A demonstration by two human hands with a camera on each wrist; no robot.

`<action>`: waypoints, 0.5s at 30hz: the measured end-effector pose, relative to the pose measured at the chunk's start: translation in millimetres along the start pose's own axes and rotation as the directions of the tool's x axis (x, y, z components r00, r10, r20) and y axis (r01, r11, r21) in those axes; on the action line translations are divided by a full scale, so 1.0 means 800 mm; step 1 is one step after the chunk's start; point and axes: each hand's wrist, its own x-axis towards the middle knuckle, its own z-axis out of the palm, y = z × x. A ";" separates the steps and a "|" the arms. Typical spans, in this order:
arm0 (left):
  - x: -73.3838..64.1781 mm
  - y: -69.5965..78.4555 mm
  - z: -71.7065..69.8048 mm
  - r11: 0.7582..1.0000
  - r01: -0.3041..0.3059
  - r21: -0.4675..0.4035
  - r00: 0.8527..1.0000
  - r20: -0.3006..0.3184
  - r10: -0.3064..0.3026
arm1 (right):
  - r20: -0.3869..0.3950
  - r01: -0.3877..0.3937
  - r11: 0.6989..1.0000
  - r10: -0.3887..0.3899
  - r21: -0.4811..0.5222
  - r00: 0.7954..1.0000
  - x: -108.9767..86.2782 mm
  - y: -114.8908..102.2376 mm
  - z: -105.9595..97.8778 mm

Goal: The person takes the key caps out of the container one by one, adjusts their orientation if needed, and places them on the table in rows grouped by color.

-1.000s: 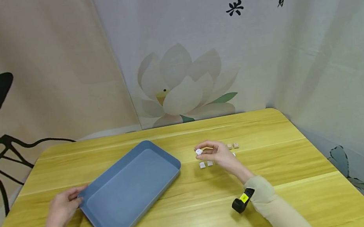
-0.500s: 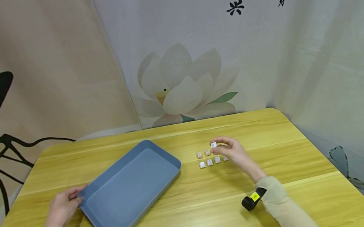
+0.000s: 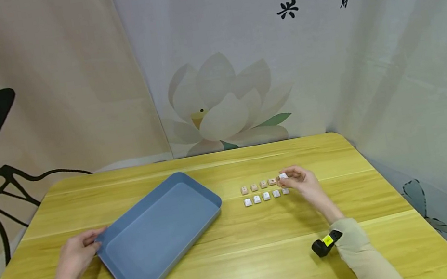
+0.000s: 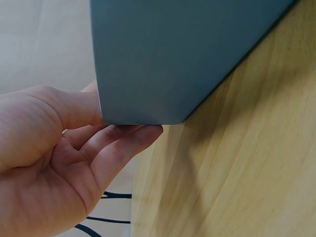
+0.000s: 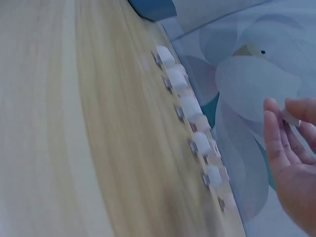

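My left hand (image 3: 78,253) pinches the near-left corner of a blue rectangular tray (image 3: 112,269). In the left wrist view the thumb lies at the tray's edge and the fingertips (image 4: 148,133) press on its wall. My right hand (image 3: 305,185) pinches a small white keycap (image 3: 283,176) between thumb and fingers, just above the right end of the back row. Two rows of small keycaps stand right of the tray: pinkish ones (image 3: 254,187) behind, white ones (image 3: 266,196) in front. The hand partly hides the right ends.
The yellow wood-grain table (image 3: 244,272) runs back to a hanging curtain (image 3: 205,25) printed with a lotus and dark leaves. A black wrist camera (image 3: 328,243) sits at each cuff.
My right hand has moved right along the back row with a white keycap between its fingers, uncovering more keycaps on the left. My left hand and the tray have not moved.
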 end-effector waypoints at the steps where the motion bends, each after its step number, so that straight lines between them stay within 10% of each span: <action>1: 0.000 0.000 0.000 1.000 -0.001 0.001 1.000 0.000 0.001 | -0.002 -0.002 1.000 0.002 -0.005 1.000 0.000 0.001 -0.003; 15: -0.004 0.001 -0.001 1.000 -0.024 -0.002 1.000 -0.004 0.024 | -0.025 -0.040 0.991 0.037 -0.127 0.999 -0.002 0.016 -0.043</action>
